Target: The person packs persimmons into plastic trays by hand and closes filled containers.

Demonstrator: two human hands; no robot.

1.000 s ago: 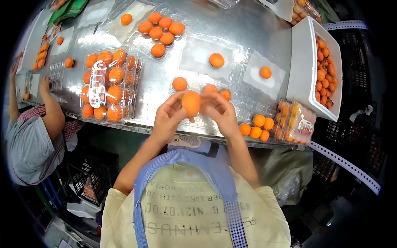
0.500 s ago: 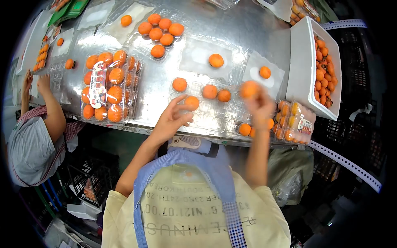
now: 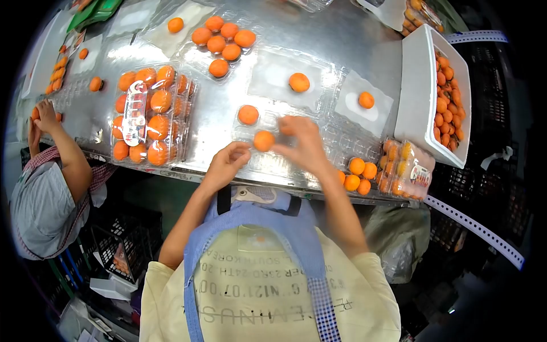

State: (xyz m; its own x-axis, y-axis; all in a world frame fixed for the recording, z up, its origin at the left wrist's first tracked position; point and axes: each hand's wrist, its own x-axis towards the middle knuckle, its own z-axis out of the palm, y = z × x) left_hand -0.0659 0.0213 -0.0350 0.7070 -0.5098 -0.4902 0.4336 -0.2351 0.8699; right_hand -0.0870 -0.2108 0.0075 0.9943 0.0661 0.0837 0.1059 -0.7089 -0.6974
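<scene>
My left hand (image 3: 228, 163) is at the near edge of a clear plastic tray (image 3: 273, 165), fingers loosely curled and thumb apart, with nothing between them. Just right of its fingertips an orange fruit (image 3: 264, 141) sits in the tray, and another fruit (image 3: 248, 115) lies behind it. Over the tray's right part hangs my right hand (image 3: 305, 147), smeared by motion. Some orange shows at its fingertips; whether the hand grips a fruit is unclear. Beyond the tray, a single fruit (image 3: 299, 82) rests on a pale sheet.
Labelled packs of fruit (image 3: 159, 101) stand at left, with a filled pack (image 3: 407, 171) at right. A white foam box (image 3: 416, 91) of fruit is at the far right. Several fruits (image 3: 229, 31) sit in a tray behind. A co-worker's hand (image 3: 47, 118) handles fruit at far left.
My right hand has come back leftward from the right side, where it held a fruit. My left hand has drawn slightly down and left from the fruit. The co-worker's hands have moved nearer the table edge.
</scene>
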